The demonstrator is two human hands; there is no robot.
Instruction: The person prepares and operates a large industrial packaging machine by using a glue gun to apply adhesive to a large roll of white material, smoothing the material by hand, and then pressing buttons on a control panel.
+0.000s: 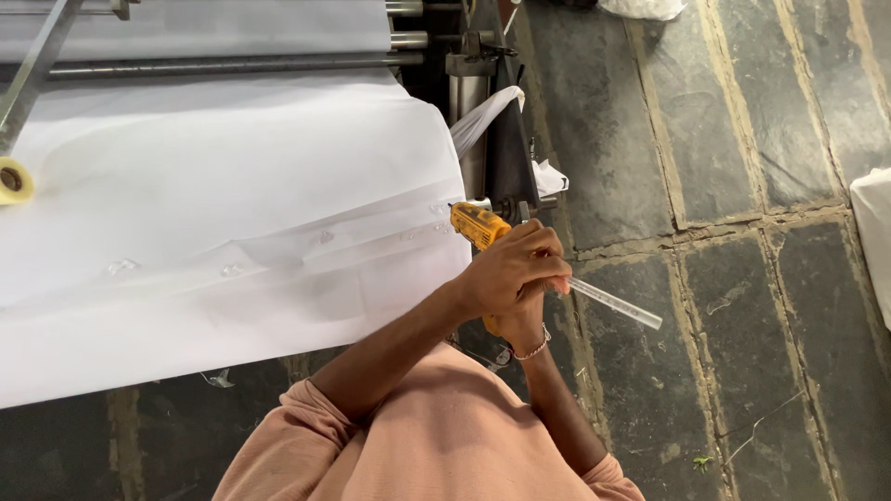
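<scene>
Near the middle of the frame my two hands meet around a yellow glue gun (477, 225), whose nozzle end points up and to the left, right at the edge of the white sheet (223, 232). My left hand (509, 271) lies on top, fingers curled shut over the body of the gun, with its forearm running down and left to my peach-coloured sleeve (436, 436) at the bottom of the frame. My right hand (524, 320) sits under it, mostly hidden, closed around the lower part of the gun; a thin bracelet (533, 351) circles that wrist. A clear glue stick (617, 304) juts out of the back of the gun and slants down to the right, over the dark stone floor (724, 139). The white sheet is spread wide over the surface on the left half of the frame, with a folded seam crossing it and a few small clear blobs along that seam. Above it, along the top edge, run grey metal rollers (223, 65). A yellow roll of tape (13, 180) rests on the sheet at the far left edge. Just right of the sheet's corner stands a dark machine frame (506, 139) with white plastic draped on it.
</scene>
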